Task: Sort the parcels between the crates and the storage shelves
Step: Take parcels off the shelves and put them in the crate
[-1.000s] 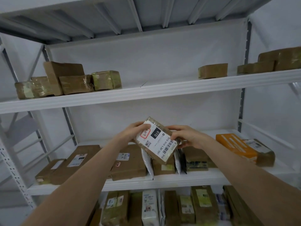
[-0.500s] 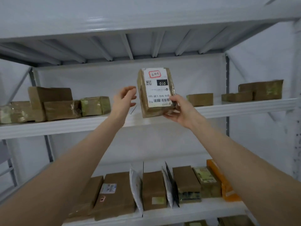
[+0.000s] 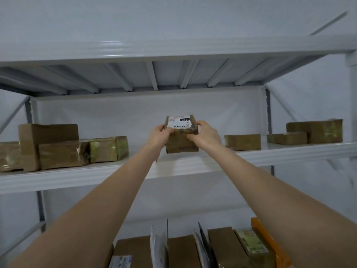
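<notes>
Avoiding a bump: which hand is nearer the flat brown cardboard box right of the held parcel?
Right. Right hand just left of the brown box; left hand farther left, across the parcel.

A plain white wall (image 3: 135, 113) fills the background. A thin grey bar (image 3: 328, 22) slants at the upper right.

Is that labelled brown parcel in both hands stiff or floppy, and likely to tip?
Probably stiff: the parcel shows square edges between the left hand and right hand. Likely light, as fingers alone carry it. Its blocky shape should sit steady on the shelf.
</notes>
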Available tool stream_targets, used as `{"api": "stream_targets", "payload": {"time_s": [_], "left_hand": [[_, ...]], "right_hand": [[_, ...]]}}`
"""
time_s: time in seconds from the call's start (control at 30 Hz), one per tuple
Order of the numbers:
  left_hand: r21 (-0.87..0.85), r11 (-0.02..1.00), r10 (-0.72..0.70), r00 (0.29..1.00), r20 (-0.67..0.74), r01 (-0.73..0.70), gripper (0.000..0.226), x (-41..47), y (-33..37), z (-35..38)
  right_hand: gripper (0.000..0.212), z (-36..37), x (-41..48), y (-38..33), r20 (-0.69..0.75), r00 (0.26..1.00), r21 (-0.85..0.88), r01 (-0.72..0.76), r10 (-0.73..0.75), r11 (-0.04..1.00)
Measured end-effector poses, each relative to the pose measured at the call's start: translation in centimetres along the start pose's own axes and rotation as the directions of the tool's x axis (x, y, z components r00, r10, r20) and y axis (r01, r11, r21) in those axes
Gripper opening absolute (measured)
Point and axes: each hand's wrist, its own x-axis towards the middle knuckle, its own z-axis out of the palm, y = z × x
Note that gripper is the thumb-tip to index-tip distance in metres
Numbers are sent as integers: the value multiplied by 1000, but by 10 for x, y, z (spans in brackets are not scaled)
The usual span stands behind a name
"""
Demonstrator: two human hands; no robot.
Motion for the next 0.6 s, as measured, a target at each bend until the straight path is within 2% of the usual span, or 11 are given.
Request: {"api": "stream_targets", "payload": {"time_s": [0.13, 0.2, 0.27, 0.37, 0.43, 0.5, 0.57, 0.6], "left_hand": [[90, 996, -2, 999, 53, -3, 16, 0, -13, -14], [207, 978, 12, 992, 126, -38, 23, -4, -17, -25], [274, 959, 26, 986, 167, -72, 43, -7, -20, -39], [327, 926, 167, 982, 93, -189, 53, -5, -21, -71], [348, 898, 305, 951, -55, -268, 49, -2, -22, -100], [375, 882, 386, 893, -231, -284, 47, 2, -23, -129], [416, 876, 410, 833, -371, -246, 47, 7, -27, -157], [439, 872, 410, 813, -412, -218, 48, 8, -29, -169]], "right_hand": [[51, 24, 1, 1, 32, 999, -89, 30, -27, 996], [45, 31, 3, -2, 20, 1000, -239, 18, -13, 971], [39, 35, 6, -8, -25, 999, -421, -52, 45, 906], [40, 41, 12, -23, -107, 991, -566, -131, 85, 814], [47, 49, 13, -40, -157, 986, -530, -34, -59, 847], [55, 67, 10, -64, -145, 946, -463, 196, -291, 865], [61, 96, 4, -92, -12, 897, -396, 401, -441, 826], [65, 114, 0, -106, 87, 883, -372, 457, -460, 808]]}}
